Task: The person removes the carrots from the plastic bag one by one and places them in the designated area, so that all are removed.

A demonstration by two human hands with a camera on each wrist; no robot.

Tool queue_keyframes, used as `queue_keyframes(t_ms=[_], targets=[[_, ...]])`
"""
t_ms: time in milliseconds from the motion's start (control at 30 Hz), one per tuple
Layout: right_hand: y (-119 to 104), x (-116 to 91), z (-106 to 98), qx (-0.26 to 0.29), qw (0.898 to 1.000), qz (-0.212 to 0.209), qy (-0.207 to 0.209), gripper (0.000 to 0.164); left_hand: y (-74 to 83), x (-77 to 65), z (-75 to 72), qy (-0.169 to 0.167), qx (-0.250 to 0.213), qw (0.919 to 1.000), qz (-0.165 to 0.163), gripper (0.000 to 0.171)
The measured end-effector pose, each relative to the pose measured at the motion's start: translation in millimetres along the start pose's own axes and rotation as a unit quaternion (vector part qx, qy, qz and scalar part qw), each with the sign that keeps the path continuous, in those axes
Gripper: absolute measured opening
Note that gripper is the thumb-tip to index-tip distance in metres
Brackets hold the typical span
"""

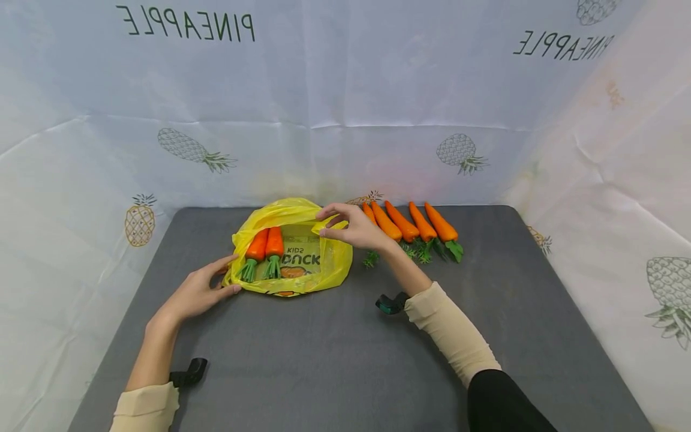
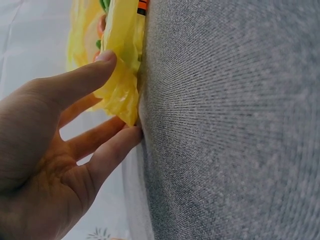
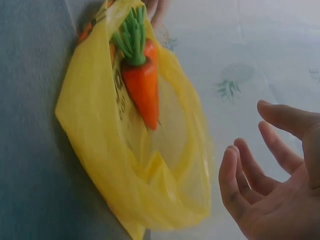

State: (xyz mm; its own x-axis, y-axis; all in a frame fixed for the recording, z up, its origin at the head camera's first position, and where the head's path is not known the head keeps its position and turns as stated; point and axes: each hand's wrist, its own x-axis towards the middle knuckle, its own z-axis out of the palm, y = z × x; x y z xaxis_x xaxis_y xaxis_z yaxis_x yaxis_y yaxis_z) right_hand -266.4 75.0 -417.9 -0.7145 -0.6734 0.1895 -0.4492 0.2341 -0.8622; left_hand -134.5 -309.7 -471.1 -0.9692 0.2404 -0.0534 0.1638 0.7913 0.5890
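A yellow plastic bag [image 1: 336,265] with dark lettering lies on the grey table, its wide mouth facing up and toward me. Two orange carrots [image 1: 275,242] with green tops lie side by side in its left part. At the bag's left edge, my left hand [image 1: 195,292] touches the plastic with thumb and fingers spread apart. My right hand [image 1: 353,226] hovers by the bag's upper right rim, fingers loosely bent around nothing. In the right wrist view a gap shows between that hand [image 3: 280,185] and the bag [image 3: 85,115].
To the right of the bag, several carrots [image 1: 402,225] lie in a slanted row at the table's back edge, leafy greens [image 1: 421,251] toward me. The grey table [image 1: 302,360] ends against a white pineapple-print cloth [image 1: 335,162] behind and at both sides.
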Motion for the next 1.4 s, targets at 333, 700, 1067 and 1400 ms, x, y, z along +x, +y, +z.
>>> queue_keyframes(t_ms=[333, 700, 1067, 1400], targets=[[7.5, 21.3, 27.8, -0.011, 0.999, -0.026, -0.028, 0.032, 2.1, -0.5, -0.2, 0.001, -0.001, 1.0, 0.004, 0.076], [12.4, 38.6, 56.9, -0.003, 0.998, -0.016, -0.06, 0.038, 3.3, -0.9, -1.1, 0.005, 0.003, 0.9999, 0.012, 0.074], [15.0, 51.4, 85.4, -0.014, 0.996, 0.04, -0.079, 0.045, 1.7, -1.1, -1.5, 0.002, 0.002, 1.0, 0.006, 0.075], [21.7, 62.0, 107.1, -0.065, 0.994, 0.037, -0.081, 0.046, 2.3, -1.0, 0.0, 0.002, 0.0, 1.0, 0.003, 0.075]])
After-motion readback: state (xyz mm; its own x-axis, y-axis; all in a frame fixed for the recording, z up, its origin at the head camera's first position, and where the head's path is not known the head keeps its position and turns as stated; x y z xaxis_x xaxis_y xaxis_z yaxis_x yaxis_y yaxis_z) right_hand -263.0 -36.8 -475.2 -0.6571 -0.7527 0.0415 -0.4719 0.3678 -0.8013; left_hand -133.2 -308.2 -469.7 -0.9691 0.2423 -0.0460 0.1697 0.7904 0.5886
